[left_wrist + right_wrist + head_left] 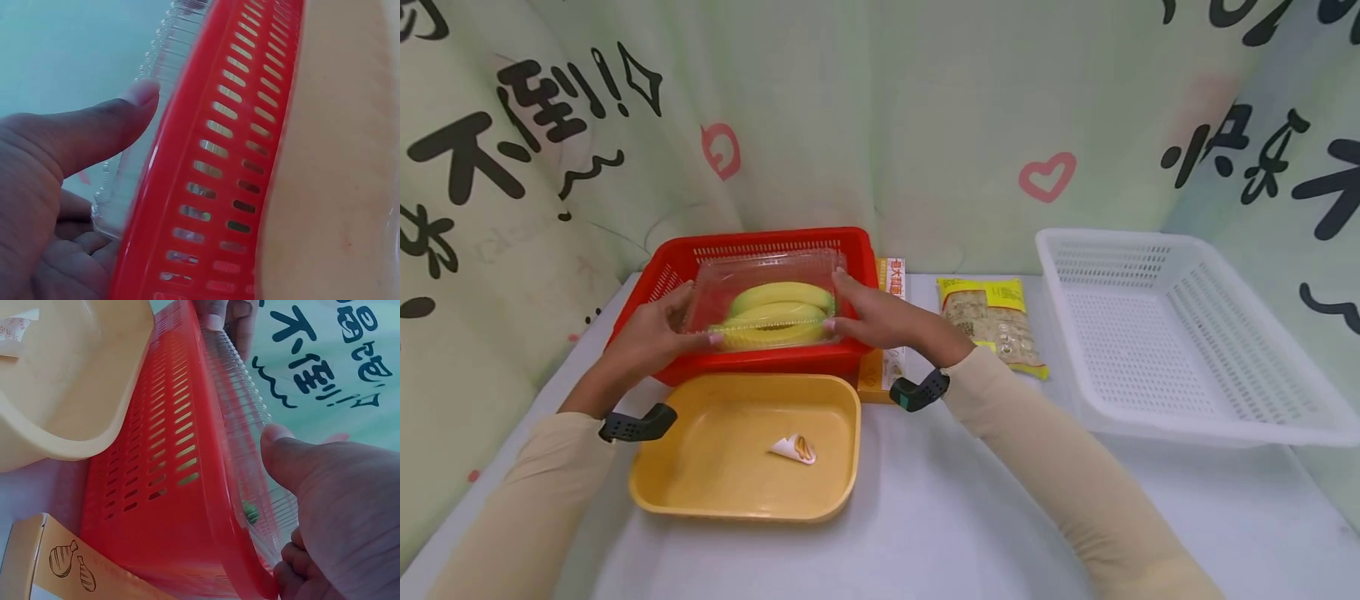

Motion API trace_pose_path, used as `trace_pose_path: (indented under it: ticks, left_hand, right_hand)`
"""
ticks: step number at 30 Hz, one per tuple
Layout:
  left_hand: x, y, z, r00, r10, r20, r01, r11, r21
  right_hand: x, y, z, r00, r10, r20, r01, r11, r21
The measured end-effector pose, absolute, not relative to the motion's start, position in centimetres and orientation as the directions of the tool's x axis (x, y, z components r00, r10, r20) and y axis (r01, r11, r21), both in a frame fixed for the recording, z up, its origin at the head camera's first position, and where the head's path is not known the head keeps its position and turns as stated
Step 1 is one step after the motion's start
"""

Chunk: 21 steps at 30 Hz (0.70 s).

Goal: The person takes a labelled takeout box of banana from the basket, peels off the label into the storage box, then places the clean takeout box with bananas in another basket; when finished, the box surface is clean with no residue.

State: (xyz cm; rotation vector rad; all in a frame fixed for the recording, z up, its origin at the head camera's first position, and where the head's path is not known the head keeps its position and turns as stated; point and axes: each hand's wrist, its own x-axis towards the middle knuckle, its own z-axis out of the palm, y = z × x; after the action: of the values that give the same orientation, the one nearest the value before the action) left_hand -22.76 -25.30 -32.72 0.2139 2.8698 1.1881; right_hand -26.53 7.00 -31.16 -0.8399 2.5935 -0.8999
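A clear plastic box [730,271] with a ridged edge sits in the mouth of a red slotted basket [775,362]. Yellow bananas [784,302] show through its plastic. My left hand [651,332] grips the box at its left end, the thumb along the near edge. At the other end my right hand [880,315] holds it the same way. In the left wrist view, the left thumb [119,119] presses the ridged edge beside the basket's rim. The right wrist view shows the right thumb [281,453] on the box, with the other fingers low beside the rim.
A yellow tub [722,450] with a small white-and-orange packet [795,448] stands in front of the basket. Right of it lie an orange-and-white carton [874,379] and a yellow bag of pale food [988,321]. A white slotted basket [1157,421] stands farther right; a printed curtain [925,125] hangs behind.
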Motion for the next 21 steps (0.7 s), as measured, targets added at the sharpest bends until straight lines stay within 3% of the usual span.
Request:
trace_pose_path:
  ticks: [9,21]
  left_hand:
    - [-22.7,-24.7,-32.8,-0.987,0.154,0.038,0.140,0.731,0.668]
    - [-23.2,-23.1,-32.4,-0.980,0.175,0.096,0.195,0.737,0.648]
  right_hand:
    - [-26.3,7.7,-30.8,-0.839,-0.538,-0.080,-0.338,0.631,-0.699]
    - [-26.3,9.8,-30.2,-0.859,-0.512,-0.009,-0.376,0.641,-0.669]
